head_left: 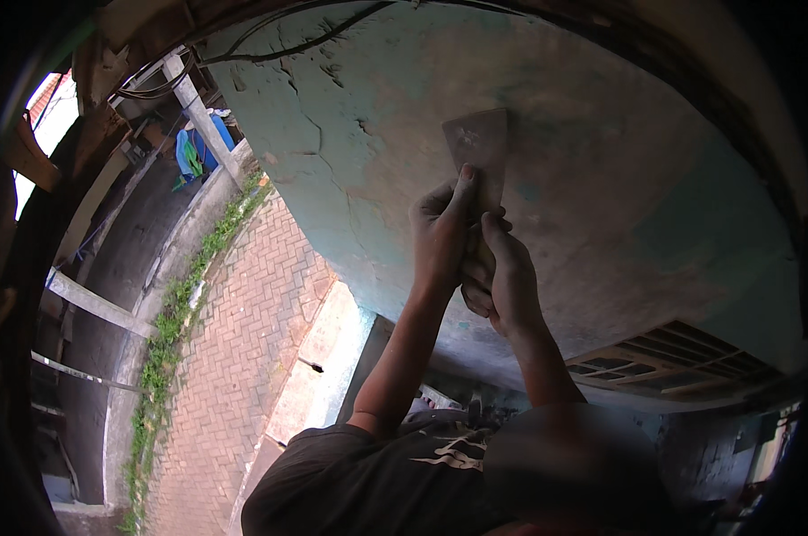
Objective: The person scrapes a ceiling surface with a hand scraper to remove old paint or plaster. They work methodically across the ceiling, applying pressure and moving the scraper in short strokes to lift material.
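A wide-bladed scraper (479,141) lies up against the wall (583,134), whose pale green paint is worn to a dusty, bare-looking patch around the blade. My left hand (438,219) is closed on the scraper, its thumb stretched along the lower part of the blade. Just below and to the right, my right hand (506,272) wraps round the handle, which is mostly hidden by the fingers. Both hands look coated in pale dust. Whether the blade's edge presses on the wall I cannot tell.
Cracks and flaking paint (315,134) mark the wall's left part, under a dark cable (306,45). A slatted wooden vent (677,359) is set at lower right. To the left run a brick-paved path (234,330), a grass strip (167,330) and concrete posts (100,304).
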A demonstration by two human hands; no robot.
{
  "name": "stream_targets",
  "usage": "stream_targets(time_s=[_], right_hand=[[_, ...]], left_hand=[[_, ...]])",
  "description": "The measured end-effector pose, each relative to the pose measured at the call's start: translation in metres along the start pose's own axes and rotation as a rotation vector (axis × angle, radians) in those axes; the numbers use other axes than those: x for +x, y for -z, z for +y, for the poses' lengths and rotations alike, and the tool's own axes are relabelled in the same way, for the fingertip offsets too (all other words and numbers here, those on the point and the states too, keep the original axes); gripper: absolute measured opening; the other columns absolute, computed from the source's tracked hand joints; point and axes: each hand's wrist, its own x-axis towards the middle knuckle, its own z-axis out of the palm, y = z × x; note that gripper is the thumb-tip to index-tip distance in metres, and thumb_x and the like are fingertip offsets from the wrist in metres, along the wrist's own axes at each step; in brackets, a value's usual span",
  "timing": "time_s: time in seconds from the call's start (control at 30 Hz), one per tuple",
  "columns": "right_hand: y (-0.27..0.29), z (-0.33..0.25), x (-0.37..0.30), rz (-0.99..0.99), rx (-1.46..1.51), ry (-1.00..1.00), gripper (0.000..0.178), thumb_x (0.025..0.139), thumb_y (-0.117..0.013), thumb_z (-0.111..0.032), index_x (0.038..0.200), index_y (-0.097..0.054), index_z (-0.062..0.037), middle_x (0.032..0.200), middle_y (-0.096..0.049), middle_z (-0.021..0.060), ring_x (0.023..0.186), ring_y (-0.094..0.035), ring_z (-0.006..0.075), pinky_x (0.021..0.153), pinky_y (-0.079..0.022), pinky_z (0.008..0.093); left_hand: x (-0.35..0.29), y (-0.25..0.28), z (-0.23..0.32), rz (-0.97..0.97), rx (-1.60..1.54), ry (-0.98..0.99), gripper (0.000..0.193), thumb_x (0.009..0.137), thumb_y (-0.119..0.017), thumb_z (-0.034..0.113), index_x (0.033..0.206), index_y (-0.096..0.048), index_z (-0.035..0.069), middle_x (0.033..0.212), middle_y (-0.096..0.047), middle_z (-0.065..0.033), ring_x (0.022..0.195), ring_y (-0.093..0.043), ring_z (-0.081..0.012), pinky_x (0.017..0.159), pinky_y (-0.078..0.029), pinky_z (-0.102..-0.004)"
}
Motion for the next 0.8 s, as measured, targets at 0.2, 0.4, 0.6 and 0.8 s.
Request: stream_targets(time_s=[0.2,0.4,0.6,0.8], right_hand=[[-0.043,-0.019,0.018,0.019,0.027,0.080,0.041,0.106,-0.042,-0.047,0.081,-0.045,-0.0138,0.052,-0.036,-0.0063,0.030,-0.028,0.0050,0.029,-0.022,0.0236],[-0.049,-0.004,-0.002,0.099,0.130,-0.028,0.041,0.105,-0.043,-0.045,0.077,-0.044,-0.0147,0.050,-0.034,-0.0068,0.029,-0.026,0.0058,0.027,-0.022,0.0242],[-0.063,-0.009,0.010,0.008,0.112,0.082,0.041,0.106,-0.040,-0.044,0.079,-0.045,-0.0139,0.049,-0.032,-0.0068,0.028,-0.026,0.0061,0.026,-0.022,0.0247],[-0.056,-0.014,0.019,0.004,0.020,0.071,0.039,0.106,-0.039,-0.042,0.080,-0.045,-0.0135,0.052,-0.034,-0.0070,0.032,-0.027,0.0046,0.029,-0.020,0.0248]], left_hand=[[0.029,-0.004,0.045,0.055,0.029,0.005,0.041,0.097,-0.067,0.036,0.085,-0.066,-0.003,0.071,-0.065,-0.0114,0.058,-0.065,-0.0164,0.049,-0.052,-0.0282],[0.017,0.000,0.040,0.101,0.129,0.103,0.041,0.097,-0.066,0.037,0.079,-0.065,-0.001,0.063,-0.061,-0.0071,0.056,-0.064,-0.0156,0.050,-0.050,-0.0277],[0.025,0.011,0.043,0.016,0.111,-0.047,0.042,0.096,-0.067,0.038,0.078,-0.066,0.000,0.065,-0.064,-0.0093,0.053,-0.061,-0.0135,0.051,-0.047,-0.0281],[0.031,0.004,0.054,0.116,0.214,-0.047,0.044,0.096,-0.066,0.040,0.076,-0.065,0.001,0.063,-0.064,-0.0100,0.049,-0.060,-0.0153,0.049,-0.046,-0.0292]])
